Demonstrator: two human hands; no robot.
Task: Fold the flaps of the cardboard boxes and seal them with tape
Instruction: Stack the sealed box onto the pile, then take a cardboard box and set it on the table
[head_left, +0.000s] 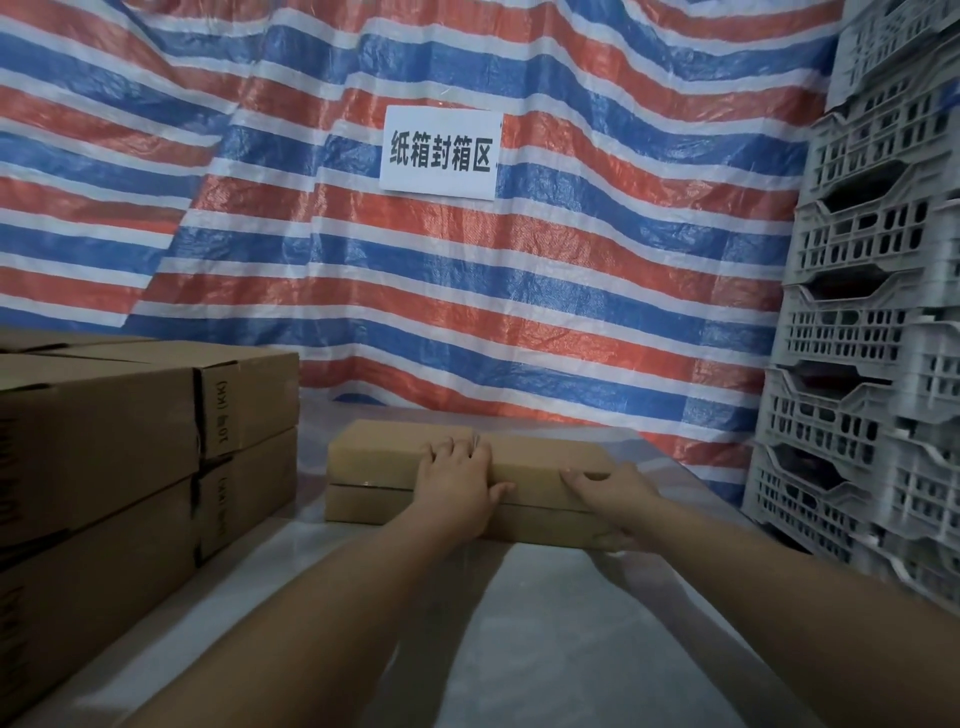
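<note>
Two flat brown cardboard boxes lie stacked in the middle of the table, the upper box (379, 452) closed on top of the lower box (363, 506). My left hand (460, 480) presses flat on the upper box's top, fingers spread and thumb lying along its front face. My right hand (608, 499) grips the stack's front right part, its fingers hooked over the upper box's top edge and its palm against the front. No tape roll or dispenser is in view.
A tall stack of larger closed cartons (130, 447) stands at the left. Grey plastic crates (862, 322) are piled at the right. The table (545, 623) is covered in clear plastic film. A striped tarp with a white paper sign (440, 151) hangs behind.
</note>
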